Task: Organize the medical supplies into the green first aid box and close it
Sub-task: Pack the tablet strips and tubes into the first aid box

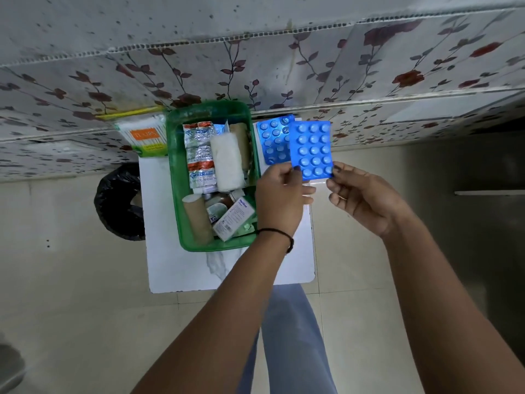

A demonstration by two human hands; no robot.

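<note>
The green first aid box (174,177) stands open on a small white table (176,268), holding a white gauze roll (227,163), foil packets (199,155), a brown bandage roll (197,223) and a small white medicine carton (234,218). I hold a blue pill blister strip (312,149) up to the right of the box. My left hand (279,199) pinches its lower left corner and my right hand (360,197) pinches its lower right corner. A second blue blister strip (272,139) lies on the table just behind it.
A pack of cotton swabs (145,136) lies at the table's far left corner beside the box. A black-bagged bin (119,200) stands on the floor left of the table. A floral-tiled wall (284,66) rises right behind the table. My leg (289,336) is below.
</note>
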